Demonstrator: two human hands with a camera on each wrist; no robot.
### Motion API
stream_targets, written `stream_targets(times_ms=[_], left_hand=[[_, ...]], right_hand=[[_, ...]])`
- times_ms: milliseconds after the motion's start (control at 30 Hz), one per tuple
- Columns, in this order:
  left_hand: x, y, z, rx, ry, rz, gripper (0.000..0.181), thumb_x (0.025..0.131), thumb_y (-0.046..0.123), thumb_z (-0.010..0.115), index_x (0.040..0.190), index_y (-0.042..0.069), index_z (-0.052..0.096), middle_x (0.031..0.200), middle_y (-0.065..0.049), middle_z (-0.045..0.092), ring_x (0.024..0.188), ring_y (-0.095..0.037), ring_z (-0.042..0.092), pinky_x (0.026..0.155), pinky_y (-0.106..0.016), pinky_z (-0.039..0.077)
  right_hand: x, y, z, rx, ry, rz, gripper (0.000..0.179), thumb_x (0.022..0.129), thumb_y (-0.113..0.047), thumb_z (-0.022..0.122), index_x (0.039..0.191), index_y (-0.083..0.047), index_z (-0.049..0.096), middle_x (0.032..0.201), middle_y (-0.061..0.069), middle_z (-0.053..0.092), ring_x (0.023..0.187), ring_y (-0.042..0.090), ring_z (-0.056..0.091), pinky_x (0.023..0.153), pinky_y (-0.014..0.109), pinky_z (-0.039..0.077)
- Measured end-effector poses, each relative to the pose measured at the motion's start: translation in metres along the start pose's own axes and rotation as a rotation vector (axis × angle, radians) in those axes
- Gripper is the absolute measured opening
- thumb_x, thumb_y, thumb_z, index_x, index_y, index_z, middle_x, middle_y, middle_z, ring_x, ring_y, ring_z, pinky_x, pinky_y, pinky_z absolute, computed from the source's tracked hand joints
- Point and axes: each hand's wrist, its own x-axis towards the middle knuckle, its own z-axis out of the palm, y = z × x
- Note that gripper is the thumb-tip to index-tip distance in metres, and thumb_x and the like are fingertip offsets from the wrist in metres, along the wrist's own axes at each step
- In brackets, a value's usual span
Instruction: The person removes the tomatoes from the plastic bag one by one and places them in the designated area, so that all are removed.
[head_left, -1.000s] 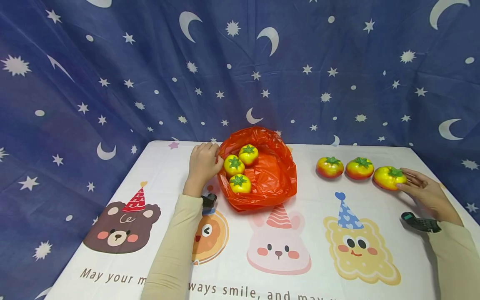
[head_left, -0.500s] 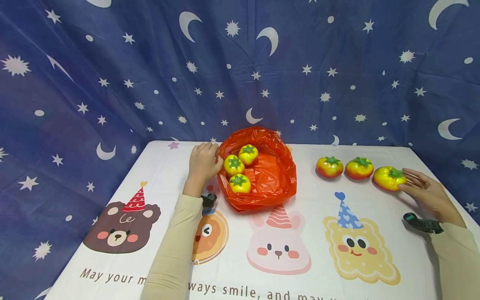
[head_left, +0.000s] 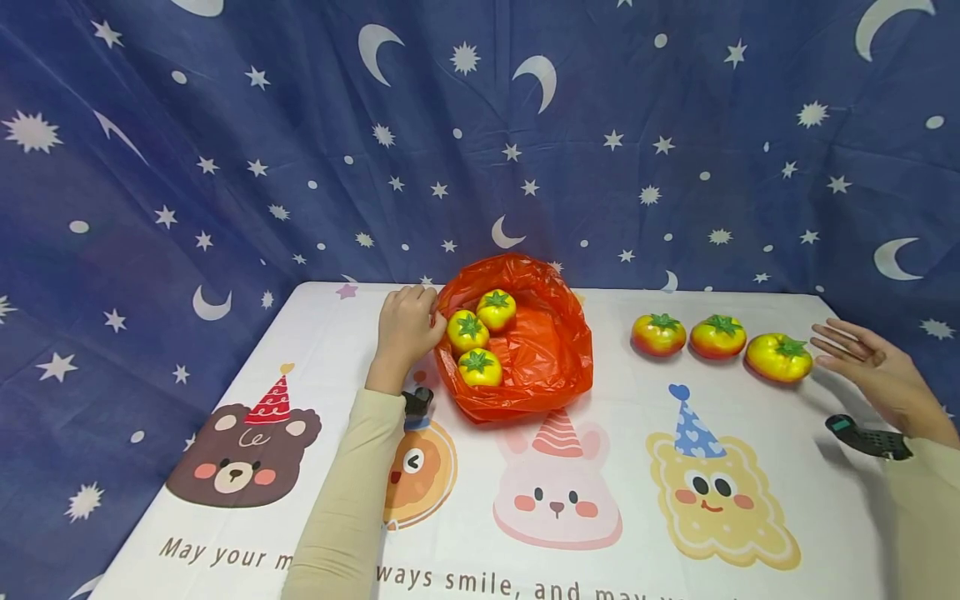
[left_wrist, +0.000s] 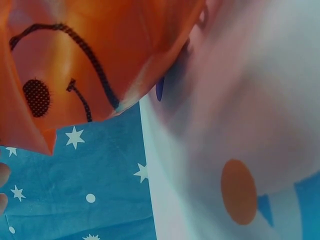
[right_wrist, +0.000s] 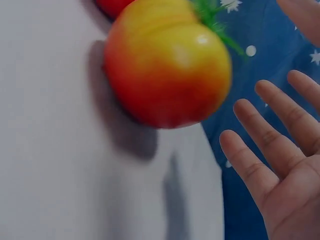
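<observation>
Bag of crinkled red plastic (head_left: 543,354) is sitting mouth-up on the white cartoon-print table (head_left: 626,412), just right of the left hand (head_left: 407,327), which is pinching its rim. Three glossy round yellow fruits with green leaf tops (head_left: 480,369) are resting inside, nearest that hand. Right hand (head_left: 873,362) is hovering, fingers spread, just beside a squat glossy yellow-and-red fruit with a green leaf top (head_left: 776,360), not touching. Two matching fruits (head_left: 717,340) are lining up beyond it, toward the left hand.
</observation>
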Motion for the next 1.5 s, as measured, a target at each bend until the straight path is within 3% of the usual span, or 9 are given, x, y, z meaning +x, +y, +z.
stream_targets(times_ms=[100, 300, 467, 733, 933, 1233, 1433, 1500], left_hand=[[0.0, 0.0, 0.0, 0.002, -0.001, 0.002, 0.009, 0.075, 0.012, 0.06, 0.072, 0.006, 0.054, 0.069, -0.009, 0.056, 0.07, -0.028, 0.056, 0.071, -0.041, 0.045], [0.001, 0.0, 0.0, 0.007, -0.009, 0.003, 0.009, 0.075, 0.013, 0.059, 0.073, 0.006, 0.054, 0.069, -0.009, 0.056, 0.07, -0.028, 0.056, 0.071, -0.041, 0.045], [0.001, 0.0, 0.001, 0.012, -0.007, 0.008, 0.008, 0.076, 0.013, 0.059, 0.074, 0.006, 0.055, 0.07, -0.009, 0.056, 0.07, -0.028, 0.056, 0.071, -0.041, 0.045], [0.002, -0.001, 0.001, 0.008, 0.0, 0.009, 0.008, 0.076, 0.013, 0.058, 0.075, 0.005, 0.057, 0.07, -0.01, 0.057, 0.07, -0.028, 0.056, 0.071, -0.041, 0.045], [0.002, 0.0, 0.002, 0.004, -0.003, 0.007, 0.008, 0.075, 0.013, 0.058, 0.076, 0.004, 0.057, 0.071, -0.01, 0.058, 0.071, -0.028, 0.057, 0.072, -0.041, 0.046], [0.001, 0.0, 0.001, 0.007, -0.012, 0.003, 0.008, 0.075, 0.013, 0.058, 0.077, 0.005, 0.058, 0.072, -0.01, 0.059, 0.072, -0.028, 0.057, 0.073, -0.041, 0.045], [0.0, 0.0, 0.003, 0.004, -0.008, 0.009, 0.009, 0.075, 0.013, 0.058, 0.078, 0.004, 0.059, 0.072, -0.01, 0.059, 0.072, -0.028, 0.057, 0.073, -0.041, 0.046], [0.0, 0.001, 0.003, 0.004, -0.009, 0.01, 0.01, 0.075, 0.014, 0.058, 0.079, 0.004, 0.059, 0.072, -0.01, 0.059, 0.072, -0.028, 0.057, 0.073, -0.041, 0.046]], right_hand=[[0.0, -0.01, -0.004, 0.124, -0.01, -0.067, 0.067, 0.092, -0.007, 0.053, 0.149, -0.024, 0.021, 0.14, -0.024, 0.038, 0.098, -0.024, 0.048, 0.074, 0.0, 0.042], [0.001, -0.038, -0.01, 0.297, -0.047, -0.141, 0.066, 0.091, 0.001, 0.05, 0.148, -0.02, 0.024, 0.144, -0.018, 0.039, 0.099, -0.019, 0.053, 0.075, 0.002, 0.043], [0.006, -0.059, -0.009, 0.454, -0.125, -0.228, 0.065, 0.091, 0.009, 0.045, 0.148, -0.014, 0.024, 0.141, -0.014, 0.044, 0.106, -0.011, 0.056, 0.078, 0.006, 0.046], [0.022, -0.089, 0.003, 0.332, -0.165, -0.235, 0.065, 0.09, 0.008, 0.049, 0.147, -0.016, 0.028, 0.125, -0.023, 0.054, 0.104, -0.012, 0.057, 0.076, 0.005, 0.046], [0.033, -0.113, 0.019, 0.29, -0.245, -0.271, 0.061, 0.09, 0.009, 0.048, 0.145, -0.012, 0.032, 0.124, -0.021, 0.058, 0.107, -0.009, 0.058, 0.079, 0.006, 0.046], [0.051, -0.145, 0.055, 0.103, -0.295, -0.247, 0.056, 0.093, -0.004, 0.052, 0.144, -0.016, 0.034, 0.124, -0.024, 0.056, 0.109, -0.012, 0.055, 0.083, 0.006, 0.044], [0.064, -0.166, 0.085, 0.067, -0.34, -0.257, 0.054, 0.093, -0.012, 0.054, 0.144, -0.017, 0.036, 0.131, -0.015, 0.056, 0.111, -0.01, 0.054, 0.086, 0.009, 0.044], [0.068, -0.173, 0.095, 0.03, -0.358, -0.253, 0.053, 0.093, -0.016, 0.054, 0.143, -0.019, 0.037, 0.134, -0.01, 0.055, 0.112, -0.009, 0.054, 0.094, 0.019, 0.045]])
